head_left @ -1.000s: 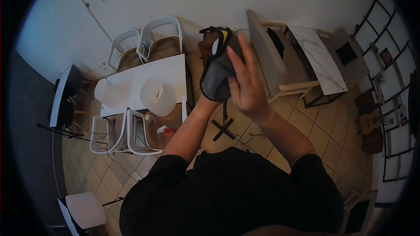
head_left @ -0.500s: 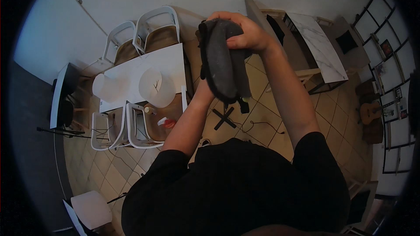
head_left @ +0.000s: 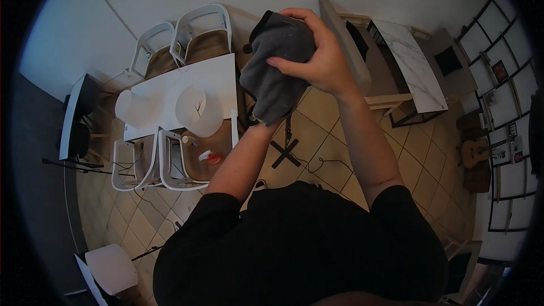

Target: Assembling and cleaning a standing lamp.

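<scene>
A dark grey cloth point(head_left: 277, 42) with a black edge is bunched up in front of me at arm's length. My right hand point(head_left: 323, 59) grips it from the right, thumb pressed across the front and fingers curled over the top. My left forearm point(head_left: 243, 161) reaches up behind the cloth's lower end. The cloth covers my left hand, so its fingers do not show. Small dark bits stick out at the cloth's left side; what they belong to is hidden.
On the left, a white table point(head_left: 218, 73) bears two frosted round vessels, with white chairs point(head_left: 201, 31) around it. A red-and-white object point(head_left: 212, 157) lies on a chair seat. Below the cloth stands a black cross-shaped base point(head_left: 285, 153) with a cable. At right are a bench and marble-topped table point(head_left: 405, 56).
The cloth has turned and spread, so its broad face now shows where it was folded lengthwise. My right hand has shifted down slightly, its thumb now further left across the cloth.
</scene>
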`<action>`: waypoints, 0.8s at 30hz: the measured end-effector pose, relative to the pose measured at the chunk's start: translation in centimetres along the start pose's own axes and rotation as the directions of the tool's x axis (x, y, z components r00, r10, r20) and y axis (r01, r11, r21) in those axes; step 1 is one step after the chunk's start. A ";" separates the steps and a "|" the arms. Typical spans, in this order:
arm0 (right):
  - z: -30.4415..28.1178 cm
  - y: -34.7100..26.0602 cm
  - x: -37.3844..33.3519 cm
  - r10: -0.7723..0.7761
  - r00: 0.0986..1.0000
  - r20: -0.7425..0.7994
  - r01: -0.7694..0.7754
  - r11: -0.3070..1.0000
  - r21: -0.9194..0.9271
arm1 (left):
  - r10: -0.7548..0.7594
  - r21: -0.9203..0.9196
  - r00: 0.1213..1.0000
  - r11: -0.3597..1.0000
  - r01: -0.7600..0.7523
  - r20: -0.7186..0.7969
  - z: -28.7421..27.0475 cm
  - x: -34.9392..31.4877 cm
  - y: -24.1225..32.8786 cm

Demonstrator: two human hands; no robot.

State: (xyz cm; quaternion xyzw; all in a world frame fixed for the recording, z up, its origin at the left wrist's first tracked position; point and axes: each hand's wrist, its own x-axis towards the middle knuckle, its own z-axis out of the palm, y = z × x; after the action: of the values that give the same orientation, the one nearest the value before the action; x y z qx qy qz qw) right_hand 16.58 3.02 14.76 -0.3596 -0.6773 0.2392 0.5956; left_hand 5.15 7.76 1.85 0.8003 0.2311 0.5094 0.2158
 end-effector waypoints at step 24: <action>-6.8 6.9 -4.1 0.035 0.876 -0.481 0.209 0.871 0.445 | -0.192 -0.282 0.976 0.947 0.157 -0.100 -1.7 2.4 4.1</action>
State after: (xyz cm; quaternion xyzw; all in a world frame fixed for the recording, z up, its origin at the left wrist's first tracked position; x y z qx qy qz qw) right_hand 24.80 3.49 8.16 -0.2145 -0.4451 0.2775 0.8240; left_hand 5.10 6.09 6.55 0.7057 0.2420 0.5646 0.3530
